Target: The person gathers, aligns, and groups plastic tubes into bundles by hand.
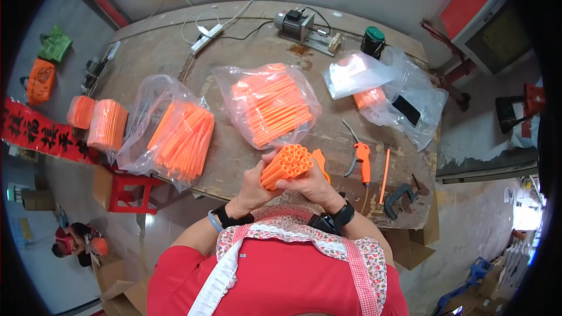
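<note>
Both my hands grip one bundle of orange plastic tubes [286,164], its open ends facing up toward the camera. My left hand [253,188] wraps the bundle from the left and below. Around its right side curls my right hand [312,186]. The bundle sits just above the near edge of the wooden table [246,152]. Two clear bags of loose orange tubes lie beyond: one in the middle [270,105], one to the left [178,131].
Orange-handled cutters [361,161], a single orange tube [384,167] and a dark clamp [400,199] lie right of my hands. Clear bags with a phone [405,110] sit at the back right, a small motor [295,24] at the far edge. Bundled tubes [108,124] rest at the left.
</note>
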The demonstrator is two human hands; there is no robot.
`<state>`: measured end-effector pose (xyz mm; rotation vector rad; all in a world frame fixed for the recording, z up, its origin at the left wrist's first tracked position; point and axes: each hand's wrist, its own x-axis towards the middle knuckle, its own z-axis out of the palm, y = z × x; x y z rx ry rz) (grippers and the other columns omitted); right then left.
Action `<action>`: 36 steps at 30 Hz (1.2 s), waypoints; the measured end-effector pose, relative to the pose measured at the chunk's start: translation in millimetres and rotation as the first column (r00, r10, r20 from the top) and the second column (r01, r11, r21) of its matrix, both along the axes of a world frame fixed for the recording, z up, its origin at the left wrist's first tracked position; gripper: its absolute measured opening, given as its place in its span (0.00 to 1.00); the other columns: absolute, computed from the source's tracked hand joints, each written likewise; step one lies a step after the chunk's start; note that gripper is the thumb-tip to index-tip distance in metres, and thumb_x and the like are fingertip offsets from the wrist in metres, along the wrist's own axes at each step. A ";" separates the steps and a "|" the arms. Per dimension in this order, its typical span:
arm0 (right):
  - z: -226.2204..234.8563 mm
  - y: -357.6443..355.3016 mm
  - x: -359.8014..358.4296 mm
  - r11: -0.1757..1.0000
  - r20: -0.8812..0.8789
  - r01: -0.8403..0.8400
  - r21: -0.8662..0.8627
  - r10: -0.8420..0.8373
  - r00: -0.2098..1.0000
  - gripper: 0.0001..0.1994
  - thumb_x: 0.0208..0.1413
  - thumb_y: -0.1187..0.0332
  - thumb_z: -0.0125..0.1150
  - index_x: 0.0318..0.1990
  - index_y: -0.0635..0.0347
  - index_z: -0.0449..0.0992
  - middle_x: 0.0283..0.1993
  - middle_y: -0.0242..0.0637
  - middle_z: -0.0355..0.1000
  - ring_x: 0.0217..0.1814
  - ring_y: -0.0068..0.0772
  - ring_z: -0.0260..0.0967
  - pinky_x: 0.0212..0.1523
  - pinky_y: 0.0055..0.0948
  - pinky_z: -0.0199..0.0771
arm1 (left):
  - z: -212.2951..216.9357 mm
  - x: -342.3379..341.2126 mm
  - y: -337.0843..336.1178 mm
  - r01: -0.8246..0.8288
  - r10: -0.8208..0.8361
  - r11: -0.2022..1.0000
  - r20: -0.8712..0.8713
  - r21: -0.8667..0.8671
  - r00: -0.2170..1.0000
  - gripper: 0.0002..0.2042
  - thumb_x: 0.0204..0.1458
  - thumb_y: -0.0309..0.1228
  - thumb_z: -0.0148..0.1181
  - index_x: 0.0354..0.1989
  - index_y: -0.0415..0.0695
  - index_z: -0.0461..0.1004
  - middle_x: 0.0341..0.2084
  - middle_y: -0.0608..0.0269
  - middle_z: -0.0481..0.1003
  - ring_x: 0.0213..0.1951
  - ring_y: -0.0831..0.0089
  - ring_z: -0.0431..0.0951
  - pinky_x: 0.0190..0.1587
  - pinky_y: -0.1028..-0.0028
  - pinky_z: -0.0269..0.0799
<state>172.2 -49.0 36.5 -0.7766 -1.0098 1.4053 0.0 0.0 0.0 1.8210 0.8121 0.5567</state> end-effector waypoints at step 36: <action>-16.8 -15.6 -8.7 0.941 -0.168 -0.153 -0.300 0.106 0.980 0.22 0.51 0.72 0.66 0.54 0.60 0.69 0.51 0.30 0.71 0.52 0.21 0.67 0.55 0.25 0.66 | -26.5 -33.8 -16.1 0.204 -0.077 0.834 0.258 -0.512 0.963 0.32 0.38 0.28 0.74 0.55 0.40 0.67 0.46 0.62 0.73 0.47 0.74 0.73 0.52 0.72 0.68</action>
